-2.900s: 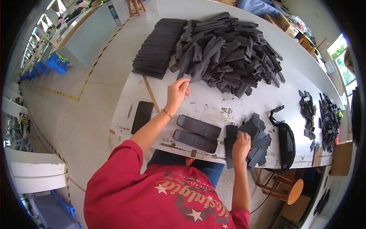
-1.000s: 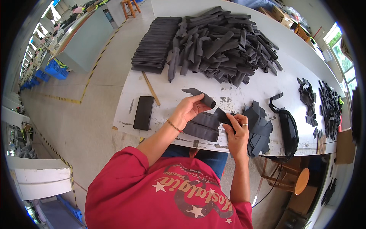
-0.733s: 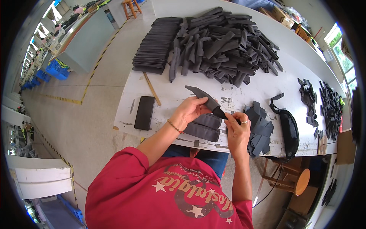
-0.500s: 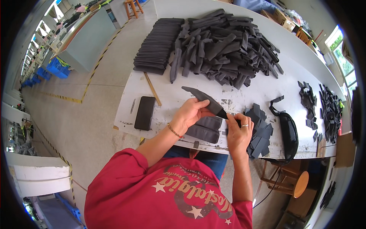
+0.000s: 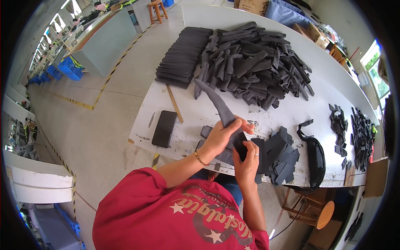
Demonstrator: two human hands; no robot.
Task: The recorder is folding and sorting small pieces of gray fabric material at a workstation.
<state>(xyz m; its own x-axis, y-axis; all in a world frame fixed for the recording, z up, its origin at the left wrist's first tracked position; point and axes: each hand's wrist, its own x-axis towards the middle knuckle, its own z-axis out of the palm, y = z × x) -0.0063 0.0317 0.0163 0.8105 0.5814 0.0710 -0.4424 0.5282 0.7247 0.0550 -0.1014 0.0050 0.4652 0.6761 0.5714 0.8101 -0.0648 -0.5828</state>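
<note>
My left hand (image 5: 223,136) is closed around a long dark grey fabric strip (image 5: 220,104), whose narrow free end points up and away over the table. At the strip's near end, my right hand (image 5: 247,163) pinches a black edge (image 5: 240,146) between thumb and fingers. Whether that edge is a separate insert or part of the strip, I cannot tell. Folded dark pieces (image 5: 225,157) lie on the table beneath my hands, partly hidden by them. Just right of my right hand is a loose heap of flat black rectangular pieces (image 5: 283,152).
A neat row of folded dark strips (image 5: 183,56) sits at the table's far left, beside a big tangled pile of strips (image 5: 254,62). Nearer are a black phone-like slab (image 5: 164,129) and a thin wooden stick (image 5: 174,103). A black strapped pouch (image 5: 315,160) and more scraps (image 5: 338,129) lie right.
The strip has swung more upright, its free end now pointing farther away. Both hands have come closer together, the right one moving left and nearer to me. The view has shifted slightly.
</note>
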